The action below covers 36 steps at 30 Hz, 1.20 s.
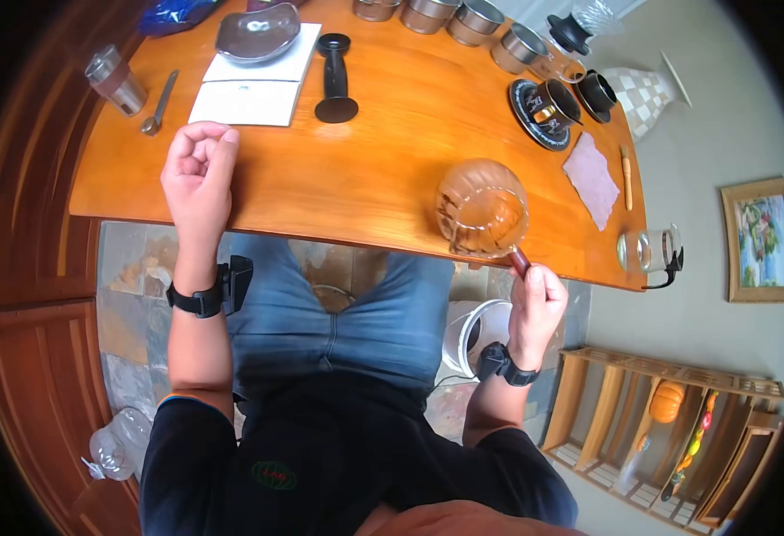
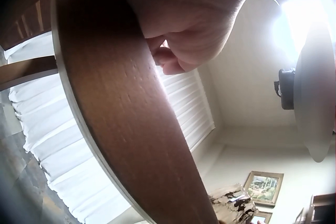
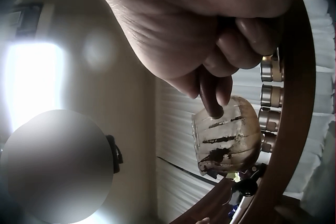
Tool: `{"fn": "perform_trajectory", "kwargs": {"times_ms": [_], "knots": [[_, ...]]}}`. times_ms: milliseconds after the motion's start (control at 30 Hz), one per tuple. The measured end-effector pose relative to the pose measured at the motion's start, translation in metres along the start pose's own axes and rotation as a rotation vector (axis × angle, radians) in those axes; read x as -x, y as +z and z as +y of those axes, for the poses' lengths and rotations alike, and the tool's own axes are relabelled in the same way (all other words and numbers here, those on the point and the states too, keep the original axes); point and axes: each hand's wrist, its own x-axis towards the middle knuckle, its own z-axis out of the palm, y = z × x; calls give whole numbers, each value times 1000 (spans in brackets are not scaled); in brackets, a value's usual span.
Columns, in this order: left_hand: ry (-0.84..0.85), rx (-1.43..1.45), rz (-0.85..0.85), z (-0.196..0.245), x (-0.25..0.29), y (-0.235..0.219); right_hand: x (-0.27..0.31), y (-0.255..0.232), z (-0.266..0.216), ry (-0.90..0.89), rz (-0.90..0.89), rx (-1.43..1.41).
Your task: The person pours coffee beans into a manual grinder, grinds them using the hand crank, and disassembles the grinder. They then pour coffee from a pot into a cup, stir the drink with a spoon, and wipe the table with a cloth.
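Note:
My right hand (image 1: 537, 313) grips the brown side handle (image 1: 519, 262) of a ribbed, amber-tinted glass pot (image 1: 479, 204). The pot overlaps the table's front edge in the head view, its round opening facing up toward me. From the right wrist, the curled fingers (image 3: 239, 45) show around the handle, with the ribbed glass wall beyond them. My left hand (image 1: 199, 174) lies idle at the front edge on the left, its fingers loosely curled around nothing. In the left wrist view it shows above the dark wooden table edge (image 2: 126, 108).
Beyond the left hand are a white box (image 1: 247, 100) with a dark dish (image 1: 258, 32), a black tamper-like tool (image 1: 335, 80), a spoon (image 1: 161, 103) and a hand grinder (image 1: 117, 82). Rightward stand a black cup (image 1: 556, 102) on its saucer, a pink cloth (image 1: 592, 179) and a glass beaker (image 1: 653, 251).

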Motion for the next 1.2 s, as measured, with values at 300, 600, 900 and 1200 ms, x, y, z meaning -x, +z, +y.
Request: {"fn": "perform_trajectory", "kwargs": {"times_ms": [300, 600, 900, 1200], "knots": [[-11, -15, 5, -1, -1, 1, -9, -1, -10, 41, 66, -107], [-3, 15, -43, 0, 1, -4, 0, -15, 1, -57, 16, 49], [-1, -35, 20, 1, 0, 1, -3, -6, -10, -82, 38, 31], [2, -7, -44, -5, 1, -6, 0, -31, -4, -42, -7, 49]]}}
